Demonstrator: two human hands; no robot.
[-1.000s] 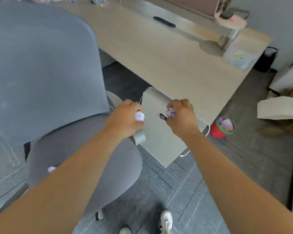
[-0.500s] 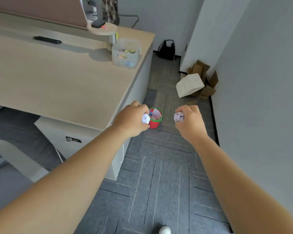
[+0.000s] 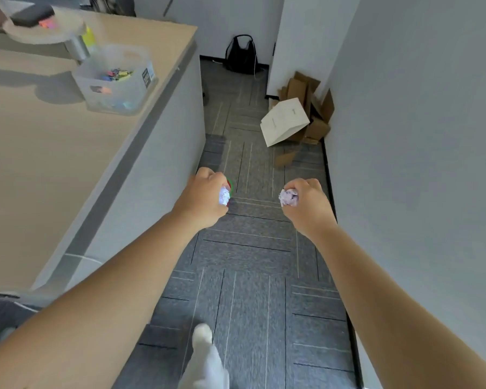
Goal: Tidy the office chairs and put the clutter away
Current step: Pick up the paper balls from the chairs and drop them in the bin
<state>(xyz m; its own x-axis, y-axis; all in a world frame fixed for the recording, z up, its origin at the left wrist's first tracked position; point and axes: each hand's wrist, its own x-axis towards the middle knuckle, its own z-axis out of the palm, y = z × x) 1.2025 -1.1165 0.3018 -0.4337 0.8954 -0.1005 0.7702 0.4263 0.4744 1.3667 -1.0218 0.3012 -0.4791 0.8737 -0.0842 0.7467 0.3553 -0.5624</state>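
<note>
My left hand [image 3: 205, 196] is closed around a crumpled white paper ball [image 3: 224, 195]. My right hand [image 3: 306, 204] grips a second crumpled paper ball [image 3: 288, 197]. Both hands are held out over the grey carpet aisle beside the desk end. A small red bin with a green rim [image 3: 230, 185] stands on the floor, almost wholly hidden behind my left hand; only a sliver shows. No office chair is in view.
The beige desk [image 3: 68, 141] fills the left, with a clear plastic box of small coloured items [image 3: 115, 80] near its end. A white wall [image 3: 418, 136] closes the right. A paper bag [image 3: 285, 122] and cardboard pieces [image 3: 317, 108] lie ahead; a black bag [image 3: 242, 54] sits at the far wall.
The view has turned away from the grey chair and moved along the desk end toward the red bin. Both hands still hold their paper balls. The bin is now hidden behind my left hand.
</note>
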